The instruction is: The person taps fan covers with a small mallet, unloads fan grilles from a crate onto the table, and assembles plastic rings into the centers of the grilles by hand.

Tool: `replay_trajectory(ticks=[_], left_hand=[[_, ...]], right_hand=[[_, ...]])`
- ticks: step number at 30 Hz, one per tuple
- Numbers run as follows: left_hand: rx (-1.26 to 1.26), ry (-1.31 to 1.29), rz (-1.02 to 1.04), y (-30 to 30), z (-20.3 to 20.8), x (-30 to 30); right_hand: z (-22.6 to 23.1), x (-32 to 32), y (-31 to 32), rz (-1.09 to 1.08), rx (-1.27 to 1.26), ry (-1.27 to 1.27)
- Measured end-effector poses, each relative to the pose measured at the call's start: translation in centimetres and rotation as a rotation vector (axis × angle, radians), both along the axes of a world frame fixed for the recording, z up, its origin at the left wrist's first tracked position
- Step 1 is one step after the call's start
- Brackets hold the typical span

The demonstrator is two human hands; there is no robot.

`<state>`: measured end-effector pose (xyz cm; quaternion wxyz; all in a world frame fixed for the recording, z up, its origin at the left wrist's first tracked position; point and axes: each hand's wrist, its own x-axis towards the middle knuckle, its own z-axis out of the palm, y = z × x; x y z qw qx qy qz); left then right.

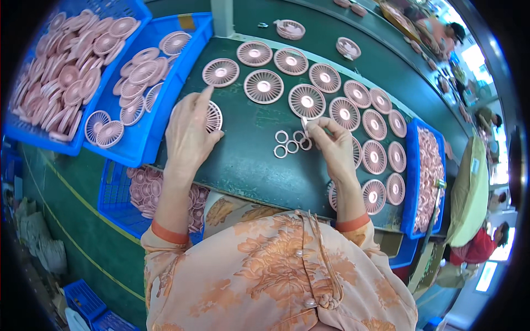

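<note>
My left hand (190, 129) curves around a pink slotted disc (215, 117) on the green tabletop, thumb and index finger at its edge and the palm hiding part of it. My right hand (331, 140) is closed in a pinch on a small pale ring (304, 122), seen nearly edge-on at the fingertips. Just left of those fingers, several loose pink rings (281, 151) lie in a small cluster. Beyond both hands, rows of pink slotted discs (264, 86) lie flat, many with a bright centre. Some discs at the right are partly covered by my right forearm.
Blue crates (144, 144) heaped with pink discs (72, 77) stand at the left. A blue bin (409, 182) of small pink parts sits at the right end. Below the table edge is another crate (118, 204). Across the divider (243, 37), pink parts lie near other people.
</note>
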<state>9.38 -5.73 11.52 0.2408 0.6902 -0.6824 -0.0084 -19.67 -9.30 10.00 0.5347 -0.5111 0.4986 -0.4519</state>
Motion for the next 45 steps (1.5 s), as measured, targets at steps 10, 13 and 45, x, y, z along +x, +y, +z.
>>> replay_trajectory(ticks=[10,13,45], left_hand=[[0.114,1.183,-0.075,-0.1,-1.0,-3.2],[0.148,1.344,-0.073,0.5,-2.3,-4.7],[0.334,1.799,-0.214,2.2,-4.0,-7.8]], right_hand=[[-1.3,-2.4,0.9,-0.112,0.281,-0.694],[-1.5,-2.1,1.0,-0.117,0.381,-0.724],[1.3,0.9,4.0,0.178,0.104,-0.228]])
